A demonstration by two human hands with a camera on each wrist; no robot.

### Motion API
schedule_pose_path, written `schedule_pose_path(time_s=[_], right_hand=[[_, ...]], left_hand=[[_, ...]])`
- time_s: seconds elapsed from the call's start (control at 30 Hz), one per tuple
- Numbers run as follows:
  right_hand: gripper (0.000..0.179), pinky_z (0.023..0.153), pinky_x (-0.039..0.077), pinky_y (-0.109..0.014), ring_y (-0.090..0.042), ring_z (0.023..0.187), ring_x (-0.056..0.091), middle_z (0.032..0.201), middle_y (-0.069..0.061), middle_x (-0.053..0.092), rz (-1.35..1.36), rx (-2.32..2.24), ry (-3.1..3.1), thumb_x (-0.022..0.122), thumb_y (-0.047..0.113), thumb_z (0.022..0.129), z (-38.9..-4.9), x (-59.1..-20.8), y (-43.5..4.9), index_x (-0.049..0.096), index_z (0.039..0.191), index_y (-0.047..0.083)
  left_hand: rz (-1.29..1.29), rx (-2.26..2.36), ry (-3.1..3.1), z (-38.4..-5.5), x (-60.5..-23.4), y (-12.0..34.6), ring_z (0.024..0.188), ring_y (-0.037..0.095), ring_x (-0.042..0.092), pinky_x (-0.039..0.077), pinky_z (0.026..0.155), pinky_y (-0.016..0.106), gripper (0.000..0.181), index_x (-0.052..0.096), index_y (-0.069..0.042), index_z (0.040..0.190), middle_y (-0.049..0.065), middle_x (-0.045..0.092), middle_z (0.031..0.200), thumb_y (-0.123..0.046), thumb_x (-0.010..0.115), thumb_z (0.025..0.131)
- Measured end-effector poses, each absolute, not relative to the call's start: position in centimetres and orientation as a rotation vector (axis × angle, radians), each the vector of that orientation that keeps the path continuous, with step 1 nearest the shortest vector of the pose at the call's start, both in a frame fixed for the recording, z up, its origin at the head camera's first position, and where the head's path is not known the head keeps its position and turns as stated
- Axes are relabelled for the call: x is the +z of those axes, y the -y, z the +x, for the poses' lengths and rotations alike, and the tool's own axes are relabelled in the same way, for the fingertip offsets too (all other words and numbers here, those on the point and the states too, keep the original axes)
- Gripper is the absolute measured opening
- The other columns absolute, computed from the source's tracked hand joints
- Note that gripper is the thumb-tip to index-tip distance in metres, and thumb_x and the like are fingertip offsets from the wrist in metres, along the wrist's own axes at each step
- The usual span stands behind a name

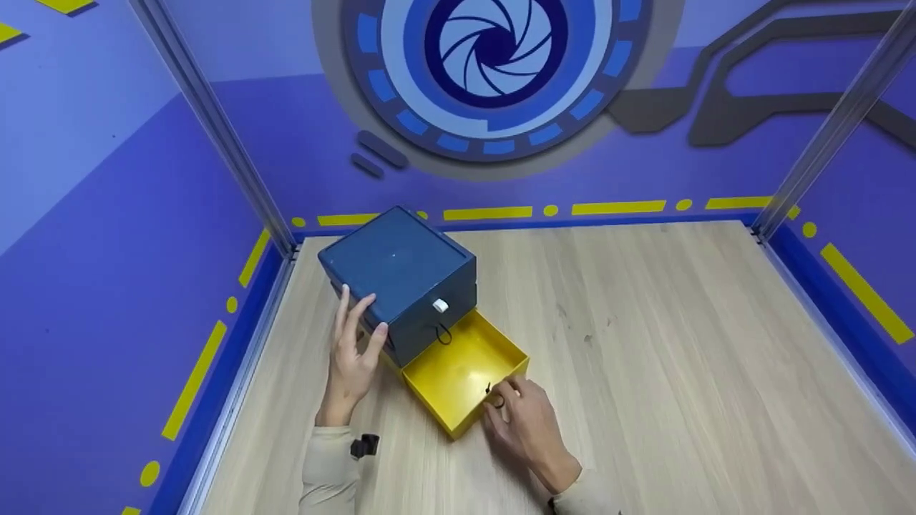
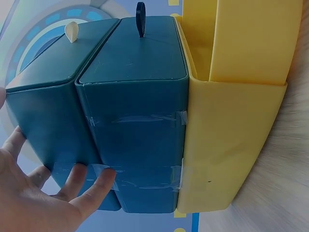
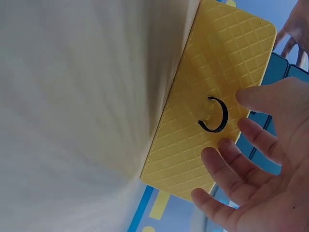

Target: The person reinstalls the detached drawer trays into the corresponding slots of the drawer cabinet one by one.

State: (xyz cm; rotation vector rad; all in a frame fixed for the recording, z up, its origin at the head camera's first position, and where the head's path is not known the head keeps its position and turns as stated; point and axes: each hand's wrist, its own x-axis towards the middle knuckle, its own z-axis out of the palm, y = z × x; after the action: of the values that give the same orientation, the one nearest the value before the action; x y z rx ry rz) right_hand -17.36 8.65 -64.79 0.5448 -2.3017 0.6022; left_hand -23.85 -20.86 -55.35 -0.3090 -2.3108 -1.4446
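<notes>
A stacked drawer unit (image 1: pixel 397 261) stands on the table with two dark blue tiers above a yellow one. Its yellow bottom drawer (image 1: pixel 465 365) is pulled far out, and no contents show inside. My left hand (image 1: pixel 351 368) rests spread against the unit's left side, fingertips on the blue tiers. At the drawer's front is my right hand (image 1: pixel 533 422), fingers loosely bent around the black loop handle (image 3: pixel 224 116); the right wrist view shows a gap between fingers and handle. The top tier has a white pull (image 1: pixel 440 305), the middle tier a black loop (image 2: pixel 140 19).
The light wood table (image 1: pixel 644 343) extends to the right of the unit. Purple-blue printed walls (image 1: pixel 572 179) enclose the back and sides, with metal posts (image 1: pixel 215 129) at the corners. Clear tape (image 2: pixel 135 118) runs across the blue tiers' side.
</notes>
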Motion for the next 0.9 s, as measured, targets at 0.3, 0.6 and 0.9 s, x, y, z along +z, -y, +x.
schedule_pose_path(time_s=[0.3, 0.6, 0.9], right_hand=[[0.031, 0.075, 0.056, -0.039, -0.016, 0.077, 0.061, 0.091, 0.0, 0.064, 0.547, 0.589, 2.315, 0.095, 0.018, 0.077, -18.3, -64.8, -8.1, 0.07, 0.095, 0.014], [0.029, 0.079, 0.057, -0.042, -0.019, 0.08, 0.063, 0.094, 0.0, 0.065, 0.541, 0.594, 2.359, 0.092, 0.022, 0.08, -18.8, -64.7, -7.2, 0.071, 0.098, 0.015], [0.026, 0.082, 0.059, -0.046, -0.022, 0.083, 0.067, 0.096, -0.004, 0.068, 0.535, 0.591, 2.343, 0.091, 0.022, 0.083, -19.8, -64.8, -6.5, 0.075, 0.102, 0.012]], left_hand=[[-0.299, -1.422, 2.318, -23.9, -55.5, 20.8, 0.165, 0.041, 0.018, 0.026, 0.121, 0.077, 0.051, 0.053, -0.024, 0.156, 0.009, 0.012, 0.181, -0.023, 0.063, 0.106], [-0.276, -1.419, 2.327, -23.7, -55.6, 21.0, 0.165, 0.041, 0.019, 0.031, 0.12, 0.076, 0.052, 0.053, -0.024, 0.156, 0.008, 0.012, 0.181, -0.023, 0.064, 0.105], [-0.282, -1.39, 2.333, -23.9, -55.6, 20.9, 0.164, 0.043, 0.02, 0.033, 0.119, 0.076, 0.052, 0.053, -0.024, 0.156, 0.01, 0.012, 0.181, -0.024, 0.063, 0.106]])
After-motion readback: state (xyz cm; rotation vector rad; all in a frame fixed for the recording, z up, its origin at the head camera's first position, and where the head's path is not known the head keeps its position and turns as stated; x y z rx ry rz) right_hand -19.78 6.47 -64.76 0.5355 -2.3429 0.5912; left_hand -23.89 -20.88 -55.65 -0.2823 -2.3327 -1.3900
